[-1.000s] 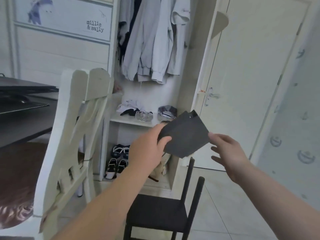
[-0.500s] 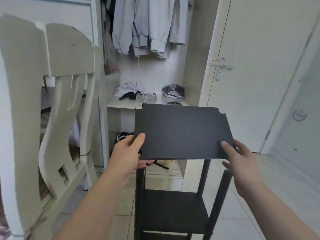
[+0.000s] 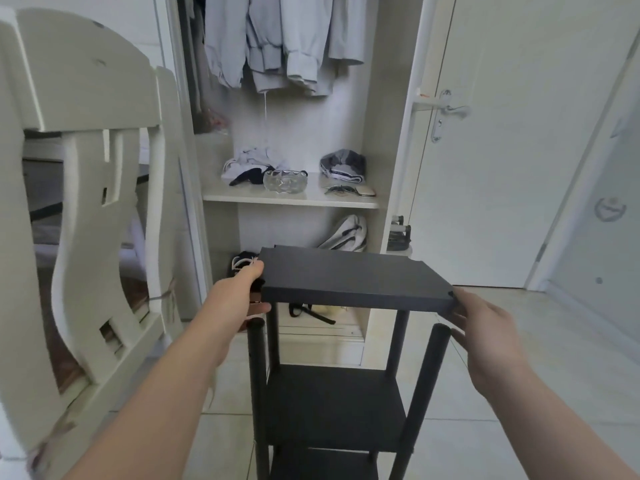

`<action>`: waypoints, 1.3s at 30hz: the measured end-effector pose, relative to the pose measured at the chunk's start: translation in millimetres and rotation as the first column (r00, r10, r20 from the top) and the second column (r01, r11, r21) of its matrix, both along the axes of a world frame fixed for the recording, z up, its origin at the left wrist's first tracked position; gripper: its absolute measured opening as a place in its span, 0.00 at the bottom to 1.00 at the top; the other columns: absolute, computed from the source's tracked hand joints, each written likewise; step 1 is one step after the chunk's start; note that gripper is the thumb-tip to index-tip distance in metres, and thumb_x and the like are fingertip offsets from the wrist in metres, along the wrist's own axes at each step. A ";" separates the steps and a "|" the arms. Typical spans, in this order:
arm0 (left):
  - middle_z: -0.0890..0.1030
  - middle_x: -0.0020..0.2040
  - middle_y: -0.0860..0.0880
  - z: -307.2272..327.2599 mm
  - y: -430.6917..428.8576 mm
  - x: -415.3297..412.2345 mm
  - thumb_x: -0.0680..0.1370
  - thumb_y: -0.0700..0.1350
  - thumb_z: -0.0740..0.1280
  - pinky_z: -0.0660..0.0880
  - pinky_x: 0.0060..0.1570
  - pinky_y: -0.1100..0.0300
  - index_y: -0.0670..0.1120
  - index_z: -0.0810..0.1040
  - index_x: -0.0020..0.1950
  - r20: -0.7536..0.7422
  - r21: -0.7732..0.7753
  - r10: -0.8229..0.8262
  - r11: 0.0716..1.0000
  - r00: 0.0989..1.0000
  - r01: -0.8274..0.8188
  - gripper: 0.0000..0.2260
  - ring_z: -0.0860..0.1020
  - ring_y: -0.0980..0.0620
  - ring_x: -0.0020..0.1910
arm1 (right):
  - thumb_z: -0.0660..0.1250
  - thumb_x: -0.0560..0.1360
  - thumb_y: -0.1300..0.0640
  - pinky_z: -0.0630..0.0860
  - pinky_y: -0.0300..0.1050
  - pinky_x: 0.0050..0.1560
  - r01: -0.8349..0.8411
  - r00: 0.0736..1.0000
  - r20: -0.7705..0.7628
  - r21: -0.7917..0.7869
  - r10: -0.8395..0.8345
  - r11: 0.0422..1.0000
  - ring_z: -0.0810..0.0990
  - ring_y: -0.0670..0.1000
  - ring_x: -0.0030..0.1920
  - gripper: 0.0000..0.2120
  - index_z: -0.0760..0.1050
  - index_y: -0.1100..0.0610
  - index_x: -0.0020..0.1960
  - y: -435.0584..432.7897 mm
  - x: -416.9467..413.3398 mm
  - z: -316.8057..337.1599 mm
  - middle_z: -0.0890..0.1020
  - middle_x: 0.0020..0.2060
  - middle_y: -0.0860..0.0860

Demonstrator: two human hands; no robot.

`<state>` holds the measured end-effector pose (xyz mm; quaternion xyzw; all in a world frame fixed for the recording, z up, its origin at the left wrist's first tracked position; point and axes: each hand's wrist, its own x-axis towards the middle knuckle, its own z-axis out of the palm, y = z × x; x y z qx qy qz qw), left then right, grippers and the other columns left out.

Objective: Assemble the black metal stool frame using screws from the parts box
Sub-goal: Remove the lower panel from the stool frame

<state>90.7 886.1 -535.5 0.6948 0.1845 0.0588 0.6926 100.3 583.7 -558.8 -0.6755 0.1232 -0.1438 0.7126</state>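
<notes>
A black metal frame [image 3: 337, 407] stands on the tiled floor with black upright posts and two lower shelves. A flat black top panel [image 3: 349, 277] lies level just above the post tops. My left hand [image 3: 239, 296] grips its left edge, thumb on top and fingers underneath. My right hand [image 3: 485, 337] holds the panel's near right corner, fingers under the edge. The near left post top [image 3: 255, 323] and near right post top [image 3: 440, 329] show below the panel. No screws or parts box are in view.
A cream wooden chair [image 3: 93, 209] stands close on the left. An open wardrobe [image 3: 294, 199] behind the frame holds hanging clothes, a glass bowl [image 3: 285, 181] and shoes. A white door [image 3: 519, 133] is at the right. Tiled floor lies to the right of the frame.
The panel has come down from chest height and turned flat, now sitting just over the post tops. Both hands moved down with it, and my view dropped toward the frame.
</notes>
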 end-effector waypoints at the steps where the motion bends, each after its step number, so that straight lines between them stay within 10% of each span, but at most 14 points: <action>1: 0.85 0.52 0.48 -2.2 -2.3 -0.5 0.80 0.59 0.64 0.75 0.63 0.47 0.48 0.77 0.61 -0.005 -0.008 0.000 1.000 1.000 0.000 0.17 0.85 0.47 0.49 | 0.64 0.80 0.54 0.75 0.52 0.62 0.002 1.000 -0.006 0.013 -0.001 1.000 0.85 0.49 0.50 0.10 0.84 0.53 0.46 -1.5 -0.7 0.0 0.86 0.37 0.44; 6: 0.87 0.45 0.47 -10.0 -7.2 -2.9 0.80 0.59 0.64 0.77 0.61 0.50 0.49 0.79 0.59 0.000 -0.064 -0.015 0.998 1.000 0.014 0.16 0.85 0.45 0.45 | 0.67 0.80 0.53 0.77 0.46 0.46 0.001 1.000 -0.010 0.094 0.000 0.996 0.85 0.53 0.49 0.09 0.84 0.55 0.51 -2.1 -3.9 -0.6 0.86 0.39 0.47; 15: 0.81 0.31 0.46 -22.8 -4.2 -3.7 0.80 0.59 0.64 0.72 0.67 0.43 0.45 0.79 0.57 -0.013 -0.143 0.009 0.990 1.000 -0.011 0.18 0.78 0.45 0.41 | 0.70 0.79 0.50 0.76 0.51 0.52 0.016 0.997 -0.077 0.096 -0.009 0.995 0.81 0.56 0.47 0.11 0.79 0.58 0.50 4.1 0.1 -5.4 0.84 0.42 0.51; 21: 0.80 0.35 0.45 -31.3 -0.7 3.8 0.81 0.53 0.64 0.75 0.52 0.49 0.43 0.78 0.60 -0.031 -0.156 0.007 0.988 0.999 -0.012 0.16 0.77 0.48 0.38 | 0.70 0.78 0.53 0.74 0.53 0.54 0.041 0.992 -0.121 0.067 -0.033 0.997 0.75 0.56 0.47 0.13 0.79 0.63 0.55 5.7 7.8 -12.4 0.80 0.46 0.55; 29: 0.85 0.49 0.41 -37.4 1.2 8.5 0.81 0.52 0.65 0.78 0.61 0.45 0.44 0.78 0.56 -0.107 -0.107 0.024 0.994 0.994 -0.036 0.12 0.83 0.41 0.52 | 0.69 0.78 0.54 0.74 0.60 0.65 0.053 0.988 -0.150 0.050 -0.045 0.997 0.74 0.56 0.47 0.12 0.77 0.63 0.55 4.1 14.2 -22.3 0.78 0.45 0.55; 39: 0.80 0.42 0.44 -38.5 -1.9 9.8 0.83 0.52 0.62 0.77 0.48 0.52 0.43 0.77 0.58 -0.067 -0.135 0.012 0.991 0.998 -0.021 0.13 0.77 0.48 0.38 | 0.69 0.78 0.54 0.74 0.60 0.65 0.091 0.986 -0.140 0.036 -0.085 0.995 0.75 0.55 0.48 0.08 0.77 0.59 0.49 7.9 18.4 -22.8 0.79 0.45 0.54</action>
